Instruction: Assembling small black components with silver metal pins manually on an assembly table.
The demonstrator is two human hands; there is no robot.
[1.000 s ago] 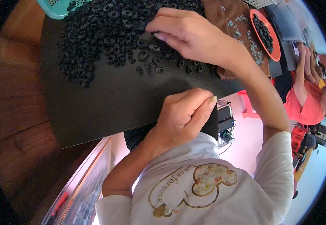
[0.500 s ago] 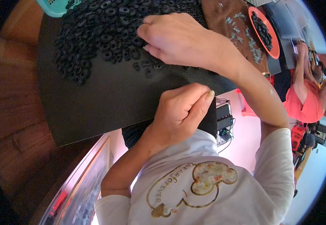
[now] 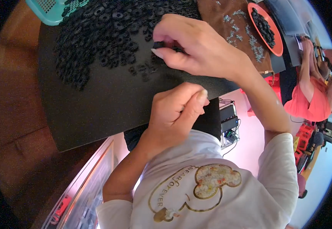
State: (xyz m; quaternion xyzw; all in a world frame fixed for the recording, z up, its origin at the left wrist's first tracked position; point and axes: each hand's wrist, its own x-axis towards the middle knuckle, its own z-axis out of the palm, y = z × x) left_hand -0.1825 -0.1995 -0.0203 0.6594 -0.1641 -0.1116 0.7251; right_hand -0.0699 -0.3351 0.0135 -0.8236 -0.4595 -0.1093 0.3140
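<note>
Over the near edge of a heap of small black ring-shaped plastic parts [image 3: 105, 32], my right hand [image 3: 204, 47] pinches one small black plastic part [image 3: 158, 45] between thumb and fingers. My left hand [image 3: 173, 110] is closed near the table's front edge, its thumb pressed on the curled fingers. Whatever sits inside that fist is hidden. A few loose black parts [image 3: 145, 69] lie just left of my right hand.
Small metal springs [image 3: 253, 44] are scattered on a brown cloth [image 3: 219, 23] at the right. Beyond stands an orange-red plate [image 3: 279, 49] of black parts. A teal basket [image 3: 45, 18] is at the far left of the dark table [image 3: 93, 114]. Another person [image 3: 307, 99] sits farther right.
My right hand has shifted slightly right and its fingers have lifted, with a black plastic part now showing in the pinch. The left hand has moved a little left, still closed.
</note>
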